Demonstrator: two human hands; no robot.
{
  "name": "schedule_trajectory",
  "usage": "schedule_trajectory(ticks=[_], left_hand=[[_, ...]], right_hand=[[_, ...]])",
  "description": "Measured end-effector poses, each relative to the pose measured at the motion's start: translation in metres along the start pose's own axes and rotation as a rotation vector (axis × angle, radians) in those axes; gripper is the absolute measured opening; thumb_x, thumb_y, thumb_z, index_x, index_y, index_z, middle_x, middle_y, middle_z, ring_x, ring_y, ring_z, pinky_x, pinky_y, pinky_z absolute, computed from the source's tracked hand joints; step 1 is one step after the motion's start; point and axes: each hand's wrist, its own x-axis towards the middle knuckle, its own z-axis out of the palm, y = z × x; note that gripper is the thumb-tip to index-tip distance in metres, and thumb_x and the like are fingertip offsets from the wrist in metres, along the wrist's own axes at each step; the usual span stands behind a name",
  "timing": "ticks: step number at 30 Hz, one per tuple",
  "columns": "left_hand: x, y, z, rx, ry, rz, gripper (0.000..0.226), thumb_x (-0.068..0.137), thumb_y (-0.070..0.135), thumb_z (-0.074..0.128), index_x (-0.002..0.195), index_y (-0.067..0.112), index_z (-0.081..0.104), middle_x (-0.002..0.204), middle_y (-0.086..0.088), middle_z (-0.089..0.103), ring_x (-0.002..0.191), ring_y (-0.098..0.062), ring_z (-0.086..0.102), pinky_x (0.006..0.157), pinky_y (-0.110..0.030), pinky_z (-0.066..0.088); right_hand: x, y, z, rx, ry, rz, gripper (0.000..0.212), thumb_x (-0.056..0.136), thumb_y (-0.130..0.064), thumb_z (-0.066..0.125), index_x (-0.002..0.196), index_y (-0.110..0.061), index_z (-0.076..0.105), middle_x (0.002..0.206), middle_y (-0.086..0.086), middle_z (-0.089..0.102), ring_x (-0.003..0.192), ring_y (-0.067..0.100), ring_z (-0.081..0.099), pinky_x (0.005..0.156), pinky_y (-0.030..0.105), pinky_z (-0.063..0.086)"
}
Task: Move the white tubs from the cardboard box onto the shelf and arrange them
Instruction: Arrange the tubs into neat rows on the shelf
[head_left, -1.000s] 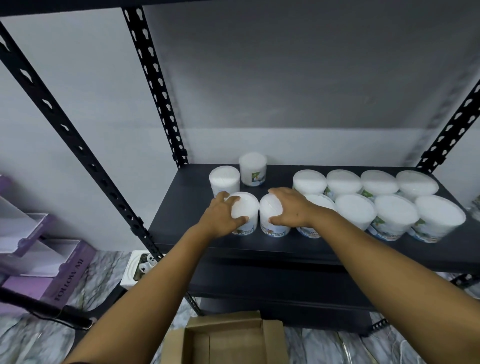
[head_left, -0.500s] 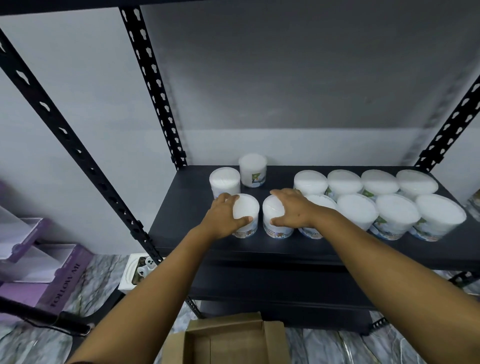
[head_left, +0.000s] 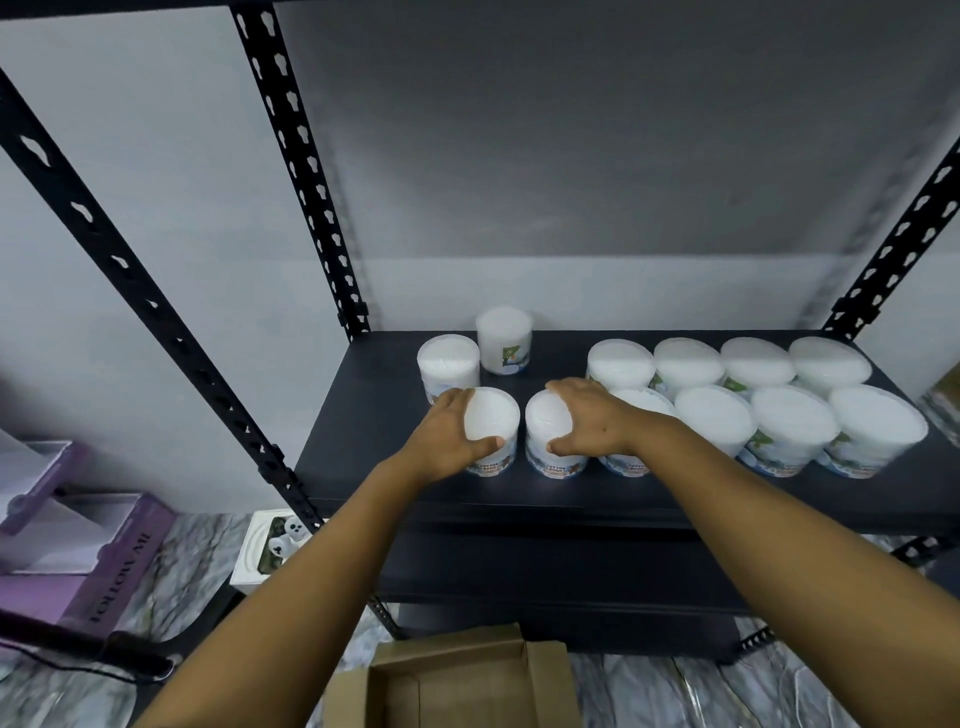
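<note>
Two white tubs stand side by side near the front of the black shelf (head_left: 363, 415). My left hand (head_left: 447, 436) grips the left tub (head_left: 496, 423) from its left side, thumb across the front. My right hand (head_left: 589, 415) grips the right tub (head_left: 545, 421) from its right side. Two more tubs (head_left: 448, 361) (head_left: 505, 338) stand behind them at the back left. Several tubs in two rows (head_left: 789, 423) fill the right half of the shelf. The cardboard box (head_left: 457, 686) lies open on the floor below; the visible part of its inside holds nothing.
Black perforated uprights (head_left: 301, 171) frame the shelf on both sides, and a lower shelf (head_left: 545, 571) sits beneath. A purple box (head_left: 104, 561) and a small white package (head_left: 270, 545) lie on the marble floor at left. A grey wall is behind.
Both hands have stayed on the two front tubs, with hardly any shift between them. The camera view has shifted slightly.
</note>
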Motion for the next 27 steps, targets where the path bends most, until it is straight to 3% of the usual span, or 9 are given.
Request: schedule_trajectory(ticks=[21,27], left_hand=[[0.008,-0.001,-0.001,-0.011,-0.044,0.045,0.079,0.082,0.041,0.069,0.145,0.014,0.028,0.146,-0.003,0.033,0.132,-0.023,0.036,0.105,-0.031,0.032],[0.019,-0.009,-0.011,-0.021,0.068,0.104,0.063,0.089,0.044,0.058,0.140,0.013,0.038,0.141,-0.006,0.042,0.130,-0.023,0.039,0.107,-0.032,0.032]], right_hand=[[0.006,0.000,-0.011,0.040,-0.073,0.004,0.095,0.075,-0.037,0.074,0.150,-0.023,0.017,0.154,0.004,0.024,0.140,0.024,0.024,0.112,0.037,0.028],[0.033,-0.008,-0.017,0.068,0.072,0.019,0.082,0.084,-0.050,0.063,0.149,-0.019,0.024,0.155,0.007,0.026,0.141,0.025,0.027,0.114,0.038,0.028]])
